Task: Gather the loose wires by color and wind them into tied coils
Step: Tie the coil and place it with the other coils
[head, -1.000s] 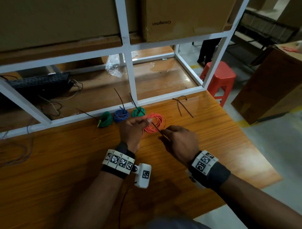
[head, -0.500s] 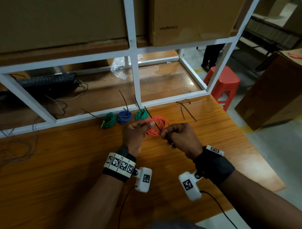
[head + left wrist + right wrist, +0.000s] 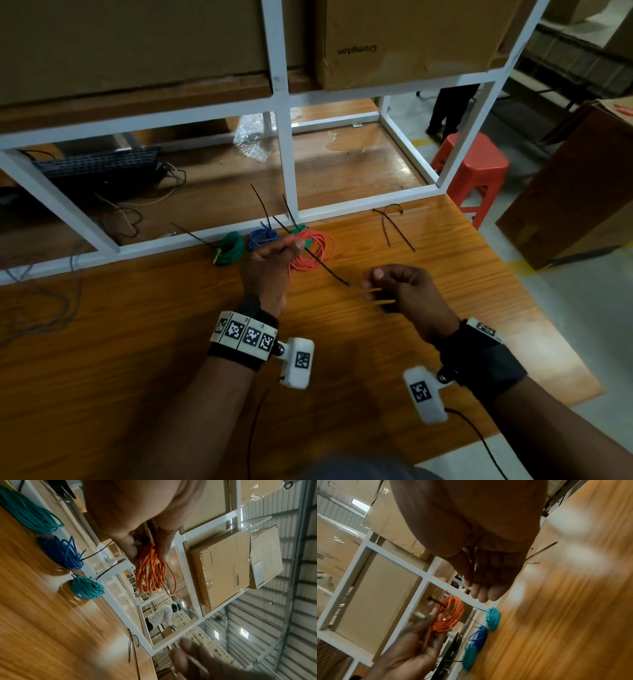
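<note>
Left hand (image 3: 270, 270) pinches the orange coil (image 3: 313, 251) at its fingertips while the right hand (image 3: 404, 291), loosely curled, looks off the cable tie (image 3: 325, 269), so regrip that tail and cinch snug.

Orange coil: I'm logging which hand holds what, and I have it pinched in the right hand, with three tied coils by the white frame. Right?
Wrong hand. The left hand pinches the orange coil, as the left wrist view shows. The three tied coils do lie by the white frame.
</note>
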A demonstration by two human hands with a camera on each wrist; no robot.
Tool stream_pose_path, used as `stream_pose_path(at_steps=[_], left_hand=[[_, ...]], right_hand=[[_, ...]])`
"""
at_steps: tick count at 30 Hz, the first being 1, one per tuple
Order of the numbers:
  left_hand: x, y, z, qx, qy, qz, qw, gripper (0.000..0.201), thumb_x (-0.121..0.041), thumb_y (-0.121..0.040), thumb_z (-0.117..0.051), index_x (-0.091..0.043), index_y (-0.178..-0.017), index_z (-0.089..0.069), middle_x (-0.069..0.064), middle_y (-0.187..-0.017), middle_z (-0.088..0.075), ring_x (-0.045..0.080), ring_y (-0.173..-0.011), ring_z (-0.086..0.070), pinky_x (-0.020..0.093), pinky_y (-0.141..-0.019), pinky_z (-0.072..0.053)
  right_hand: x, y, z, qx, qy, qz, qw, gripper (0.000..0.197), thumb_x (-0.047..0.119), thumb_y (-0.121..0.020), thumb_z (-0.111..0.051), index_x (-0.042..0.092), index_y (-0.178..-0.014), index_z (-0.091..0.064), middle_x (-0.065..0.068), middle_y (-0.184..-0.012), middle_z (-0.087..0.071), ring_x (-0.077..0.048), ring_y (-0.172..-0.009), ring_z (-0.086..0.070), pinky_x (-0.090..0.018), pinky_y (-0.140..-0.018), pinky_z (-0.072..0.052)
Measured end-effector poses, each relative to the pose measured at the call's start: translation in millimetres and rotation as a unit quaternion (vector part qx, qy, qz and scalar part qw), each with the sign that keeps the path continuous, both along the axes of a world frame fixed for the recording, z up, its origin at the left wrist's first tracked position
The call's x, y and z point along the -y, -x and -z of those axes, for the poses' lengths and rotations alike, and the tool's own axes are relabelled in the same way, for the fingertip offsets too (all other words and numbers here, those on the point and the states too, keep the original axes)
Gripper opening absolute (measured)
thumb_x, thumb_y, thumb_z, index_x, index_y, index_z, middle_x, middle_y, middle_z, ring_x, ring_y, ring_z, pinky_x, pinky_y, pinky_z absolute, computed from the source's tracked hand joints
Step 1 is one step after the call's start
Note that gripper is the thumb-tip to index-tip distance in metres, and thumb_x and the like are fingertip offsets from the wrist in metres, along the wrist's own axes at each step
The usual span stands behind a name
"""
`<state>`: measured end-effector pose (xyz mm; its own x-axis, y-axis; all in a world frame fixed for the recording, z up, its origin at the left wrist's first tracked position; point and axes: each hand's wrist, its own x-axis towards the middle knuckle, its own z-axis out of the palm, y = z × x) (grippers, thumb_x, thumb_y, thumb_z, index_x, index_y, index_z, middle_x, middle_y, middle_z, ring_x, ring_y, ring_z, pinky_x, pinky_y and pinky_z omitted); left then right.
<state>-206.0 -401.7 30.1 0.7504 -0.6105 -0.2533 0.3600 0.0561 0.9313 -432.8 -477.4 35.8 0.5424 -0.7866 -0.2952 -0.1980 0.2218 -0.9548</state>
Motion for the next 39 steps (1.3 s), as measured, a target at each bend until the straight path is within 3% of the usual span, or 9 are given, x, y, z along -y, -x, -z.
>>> stream_pose_path(at_steps=[4,8,11,14,19,24,29,35,39], left_hand=[[-2,-4,3,0.002,0.008,-0.027,1.000,0.021,-0.003,-0.077,-0.079,-0.013,-0.095,-0.076,0.001,-0.095,-0.078,0.019,-0.098,-0.073,0.034,-0.085,-0.059],[-2,4,5,-0.027,0.008,-0.018,0.999,0.025,-0.003,-0.076,-0.080,-0.009,-0.100,-0.075,0.008,-0.102,-0.077,0.022,-0.101,-0.073,0.044,-0.092,-0.057],[-3,15,2,-0.022,-0.003,-0.009,1.000,0.026,-0.003,-0.076,-0.080,-0.008,-0.101,-0.076,0.008,-0.100,-0.077,0.022,-0.098,-0.073,0.044,-0.091,-0.058],[-6,19,3,0.009,-0.015,-0.001,1.000,0.027,-0.005,-0.076,-0.081,-0.009,-0.102,-0.076,0.006,-0.101,-0.077,0.021,-0.100,-0.073,0.039,-0.087,-0.059],[-17,19,2,0.060,-0.013,0.008,0.998,0.026,-0.004,-0.078,-0.080,-0.019,-0.099,-0.077,-0.002,-0.101,-0.077,0.013,-0.100,-0.072,0.034,-0.087,-0.058],[-22,21,4,0.247,-0.052,0.048,0.967,0.021,-0.020,-0.085,-0.078,-0.025,-0.105,-0.077,-0.011,-0.105,-0.075,0.000,-0.100,-0.069,0.031,-0.086,-0.060],[-25,30,-3,0.398,-0.020,0.062,0.915,0.018,-0.009,-0.085,-0.077,-0.017,-0.101,-0.079,-0.009,-0.102,-0.074,-0.001,-0.096,-0.068,0.034,-0.085,-0.061],[-26,30,-7,0.418,-0.028,0.082,0.905,0.027,-0.004,-0.086,-0.074,-0.025,-0.102,-0.079,-0.004,-0.106,-0.076,0.000,-0.102,-0.068,0.031,-0.091,-0.058],[-29,25,-8,0.421,-0.031,0.086,0.903,0.024,-0.005,-0.086,-0.075,-0.022,-0.103,-0.078,-0.003,-0.107,-0.075,-0.002,-0.102,-0.066,0.026,-0.088,-0.059]], right_hand=[[-9,21,16,-0.010,0.102,-0.016,0.995,0.022,0.011,-0.091,-0.078,0.018,-0.112,-0.077,-0.001,-0.102,-0.080,-0.018,-0.093,-0.076,-0.039,-0.074,-0.062],[-25,5,23,0.003,0.168,-0.007,0.986,0.033,0.013,-0.083,-0.087,0.026,-0.112,-0.078,0.009,-0.103,-0.079,-0.013,-0.090,-0.077,-0.038,-0.074,-0.064],[-32,-10,25,0.021,0.214,0.031,0.976,0.026,0.013,-0.082,-0.087,0.029,-0.102,-0.081,0.011,-0.091,-0.079,-0.009,-0.080,-0.075,-0.035,-0.071,-0.061],[-34,-17,23,0.044,0.251,0.051,0.966,0.009,0.018,-0.085,-0.084,0.021,-0.094,-0.083,0.011,-0.095,-0.078,-0.013,-0.085,-0.075,-0.040,-0.069,-0.062],[-37,-29,8,0.066,0.252,0.090,0.961,0.015,0.028,-0.086,-0.081,0.030,-0.101,-0.080,0.013,-0.096,-0.079,-0.011,-0.088,-0.076,-0.039,-0.071,-0.064],[-33,-44,-16,0.047,0.348,0.094,0.932,0.033,0.020,-0.088,-0.082,0.016,-0.119,-0.073,0.011,-0.093,-0.078,0.001,-0.087,-0.074,-0.015,-0.071,-0.057],[-16,-65,-49,-0.010,0.440,0.085,0.894,0.015,0.021,-0.090,-0.081,0.015,-0.103,-0.077,0.010,-0.092,-0.077,0.011,-0.083,-0.069,-0.005,-0.064,-0.050],[-2,-71,-63,-0.048,0.463,0.059,0.883,0.010,0.020,-0.092,-0.078,0.017,-0.100,-0.083,0.005,-0.095,-0.080,-0.002,-0.080,-0.073,-0.033,-0.073,-0.063],[-3,-69,-63,-0.059,0.465,0.050,0.882,0.012,0.019,-0.091,-0.079,0.016,-0.102,-0.083,0.003,-0.093,-0.080,-0.005,-0.077,-0.074,-0.037,-0.071,-0.064]])
